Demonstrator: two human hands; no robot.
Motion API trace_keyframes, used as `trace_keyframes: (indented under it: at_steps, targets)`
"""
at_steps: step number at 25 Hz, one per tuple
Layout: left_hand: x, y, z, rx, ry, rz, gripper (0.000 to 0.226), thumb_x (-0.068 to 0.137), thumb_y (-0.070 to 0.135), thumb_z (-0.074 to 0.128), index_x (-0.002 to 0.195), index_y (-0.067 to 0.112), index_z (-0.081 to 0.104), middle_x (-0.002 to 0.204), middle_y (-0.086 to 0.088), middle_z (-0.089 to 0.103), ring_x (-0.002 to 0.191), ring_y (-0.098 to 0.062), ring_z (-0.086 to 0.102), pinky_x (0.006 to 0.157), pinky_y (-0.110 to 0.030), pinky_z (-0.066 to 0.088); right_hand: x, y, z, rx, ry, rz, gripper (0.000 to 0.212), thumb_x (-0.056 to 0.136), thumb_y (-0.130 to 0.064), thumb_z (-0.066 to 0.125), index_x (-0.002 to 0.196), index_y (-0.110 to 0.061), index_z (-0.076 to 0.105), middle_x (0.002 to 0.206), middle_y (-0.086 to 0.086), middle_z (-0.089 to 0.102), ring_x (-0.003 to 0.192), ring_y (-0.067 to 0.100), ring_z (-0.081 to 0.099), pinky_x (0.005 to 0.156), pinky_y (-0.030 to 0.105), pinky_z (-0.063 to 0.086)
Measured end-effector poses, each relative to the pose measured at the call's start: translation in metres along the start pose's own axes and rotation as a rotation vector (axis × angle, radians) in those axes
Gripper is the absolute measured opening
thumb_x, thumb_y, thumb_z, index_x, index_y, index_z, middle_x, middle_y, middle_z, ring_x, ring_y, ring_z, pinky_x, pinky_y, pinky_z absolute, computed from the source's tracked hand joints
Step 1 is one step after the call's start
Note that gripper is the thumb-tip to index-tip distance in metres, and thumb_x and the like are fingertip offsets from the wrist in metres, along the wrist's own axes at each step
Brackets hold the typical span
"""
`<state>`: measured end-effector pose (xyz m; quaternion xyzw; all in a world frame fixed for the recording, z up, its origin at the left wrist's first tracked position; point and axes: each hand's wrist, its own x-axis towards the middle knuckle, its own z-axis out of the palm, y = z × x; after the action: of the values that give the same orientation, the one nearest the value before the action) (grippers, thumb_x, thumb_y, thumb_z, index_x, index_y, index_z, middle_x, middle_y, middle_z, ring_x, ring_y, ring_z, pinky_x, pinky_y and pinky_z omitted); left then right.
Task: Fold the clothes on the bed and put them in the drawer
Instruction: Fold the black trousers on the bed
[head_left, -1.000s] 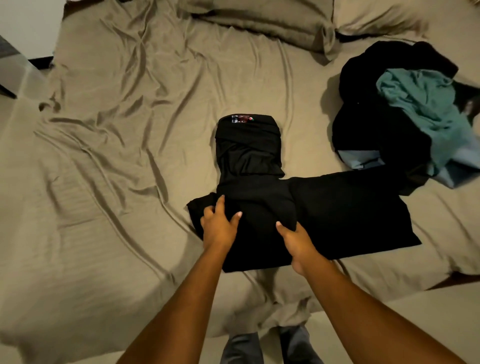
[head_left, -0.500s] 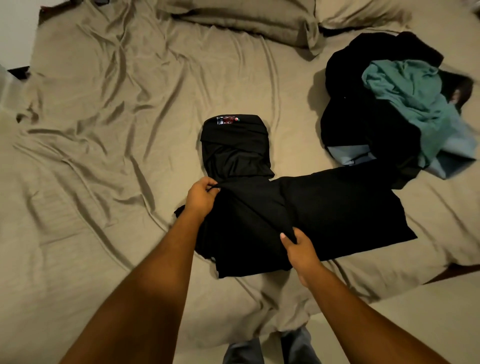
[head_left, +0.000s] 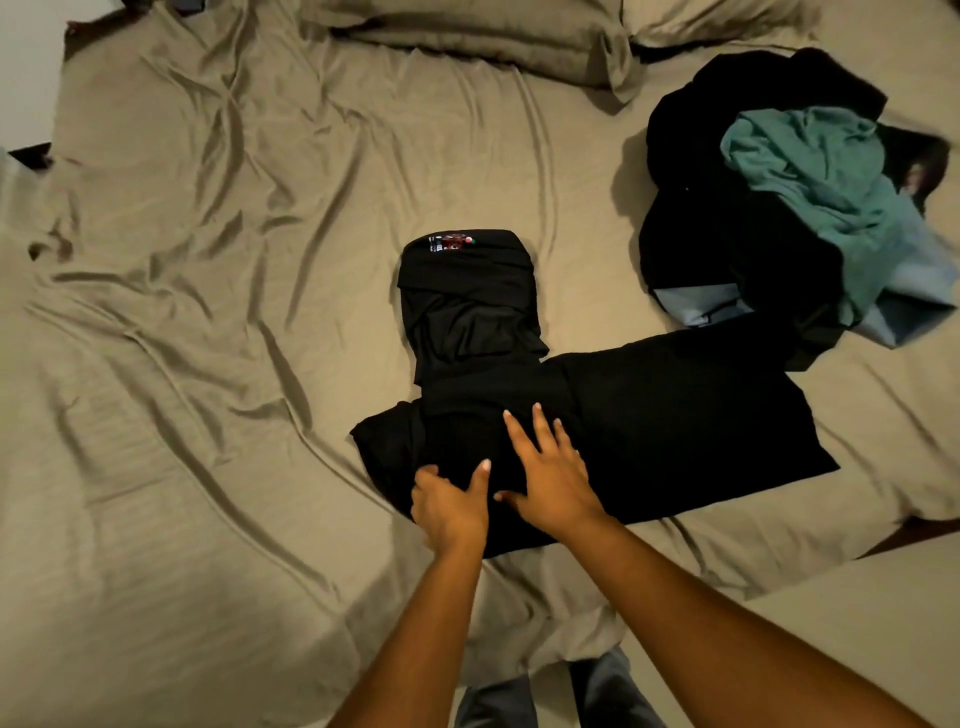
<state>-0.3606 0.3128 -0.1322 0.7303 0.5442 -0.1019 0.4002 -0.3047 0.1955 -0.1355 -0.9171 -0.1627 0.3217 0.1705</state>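
Head camera, looking down, and here we are at the bed (head_left: 208, 338), its tan sheet rumpled all over. The black garment (head_left: 649, 415) lies near the front edge in an L: one limb runs away from us to a small red and white label (head_left: 452, 243), the other stretches out to the right.

Two hands on it. The right hand (head_left: 553, 478) lies flat on the middle of the cloth, fingers straight and spread, its grip wide apart and pressing down. The left hand (head_left: 449, 506) sits just beside it on the near left corner, thumb raised, fingers curled at the fabric. It is black on black there, so we cannot tell whether that grip is clamped on cloth or only resting.

Now the surroundings. To the far right sits one pile of clothes (head_left: 727, 234), mostly black, with one teal garment (head_left: 810, 166) draped on top and one light blue piece (head_left: 696, 306) poking out at its near edge. The far right corner of the L touches that pile. Two pillows at the head of the bed: one (head_left: 493, 36) in the centre, a second (head_left: 717, 21) to its right. At the bottom edge, two grey trouser legs (head_left: 597, 696) show between our forearms.
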Motion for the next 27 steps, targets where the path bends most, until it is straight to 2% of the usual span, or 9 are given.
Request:
trace_keyframes:
  at_steps: [5, 7, 10, 14, 17, 19, 21, 24, 27]
  targets:
    - [0.014, -0.011, 0.000, 0.016, -0.035, -0.085, 0.074, 0.072, 0.051, 0.084, 0.124, 0.013, 0.046, 0.132, -0.014, 0.053, 0.123, -0.038, 0.051, 0.099, -0.051, 0.046, 0.011, 0.013, -0.015, 0.043, -0.211, -0.011, 0.129, 0.076, -0.045, 0.084, 0.152, -0.050, -0.020, 0.163, -0.006, -0.033, 0.154, 0.033, -0.014, 0.120, 0.060, 0.024]
    - [0.019, -0.016, -0.001, -0.058, -0.094, -0.086, 0.071, 0.071, 0.055, 0.082, 0.122, 0.016, 0.050, 0.122, -0.009, 0.063, 0.112, -0.036, 0.060, 0.099, -0.053, 0.048, 0.009, 0.018, -0.017, 0.080, -0.244, -0.038, 0.124, 0.078, -0.049, 0.080, 0.153, -0.050, -0.018, 0.162, -0.007, -0.035, 0.154, 0.032, -0.017, 0.121, 0.061, 0.020]
    - [0.007, -0.009, -0.007, -0.203, -0.208, 0.028, 0.044, 0.086, 0.031, 0.075, 0.123, 0.014, 0.060, 0.119, -0.007, 0.068, 0.107, -0.028, 0.064, 0.098, -0.045, 0.053, 0.005, 0.017, -0.025, 0.256, -0.222, -0.038, 0.097, 0.090, -0.059, 0.062, 0.155, -0.050, -0.010, 0.165, -0.010, -0.028, 0.155, 0.027, -0.017, 0.123, 0.061, 0.012]
    - [-0.032, 0.030, -0.003, -0.194, -0.302, 0.355, 0.065, 0.092, 0.021, 0.067, 0.150, 0.022, 0.039, 0.134, 0.007, 0.058, 0.121, -0.013, 0.058, 0.106, -0.037, 0.049, -0.002, 0.022, -0.050, 0.806, -0.186, 0.069, 0.061, 0.097, -0.063, 0.042, 0.154, -0.055, 0.020, 0.169, -0.012, 0.010, 0.156, 0.016, 0.008, 0.127, 0.048, 0.012]
    - [-0.073, 0.081, 0.028, -0.169, -0.525, 0.523, 0.084, 0.094, 0.020, 0.065, 0.159, 0.033, 0.014, 0.131, 0.017, 0.050, 0.122, -0.004, 0.053, 0.105, -0.028, 0.047, -0.014, 0.045, -0.091, 1.276, -0.075, 0.220, 0.038, 0.101, -0.054, 0.045, 0.131, -0.040, 0.063, 0.133, -0.003, 0.065, 0.121, 0.013, 0.061, 0.106, 0.032, 0.048]
    - [-0.093, 0.109, 0.057, -0.159, -0.708, 0.578, 0.089, 0.095, 0.022, 0.065, 0.158, 0.044, 0.005, 0.113, 0.011, 0.061, 0.103, -0.008, 0.065, 0.092, -0.029, 0.055, -0.020, 0.078, -0.116, 1.438, 0.032, 0.354, 0.032, 0.105, -0.046, 0.041, 0.109, -0.030, 0.069, 0.098, 0.000, 0.073, 0.091, 0.012, 0.068, 0.076, 0.020, 0.055]
    - [-0.102, 0.124, 0.085, -0.095, -0.802, 0.544, 0.086, 0.097, 0.032, 0.062, 0.151, 0.058, 0.000, 0.085, -0.012, 0.065, 0.067, -0.022, 0.070, 0.070, -0.034, 0.061, -0.025, 0.125, -0.125, 1.523, 0.083, 0.410, 0.040, 0.104, -0.054, 0.040, 0.109, -0.028, 0.070, 0.101, 0.003, 0.075, 0.096, 0.016, 0.070, 0.081, 0.027, 0.055]
    - [-0.091, 0.129, 0.112, 0.177, -0.637, 0.612, 0.077, 0.099, 0.043, 0.055, 0.151, 0.057, -0.001, 0.079, -0.016, 0.065, 0.061, -0.026, 0.068, 0.067, -0.041, 0.060, -0.036, 0.176, -0.119, 1.495, -0.016, 0.411, 0.050, 0.095, -0.065, 0.051, 0.127, -0.031, 0.068, 0.121, 0.000, 0.073, 0.113, 0.019, 0.068, 0.102, 0.040, 0.049]
    - [-0.072, 0.122, 0.131, 0.315, -0.384, 0.499, 0.076, 0.097, 0.036, 0.060, 0.158, 0.035, 0.014, 0.121, -0.016, 0.060, 0.107, -0.031, 0.062, 0.092, -0.045, 0.053, -0.035, 0.196, -0.106, 1.199, 0.041, 0.448, 0.056, 0.094, -0.042, 0.068, 0.145, -0.026, 0.050, 0.125, -0.005, 0.065, 0.111, 0.015, 0.062, 0.098, 0.034, 0.048]
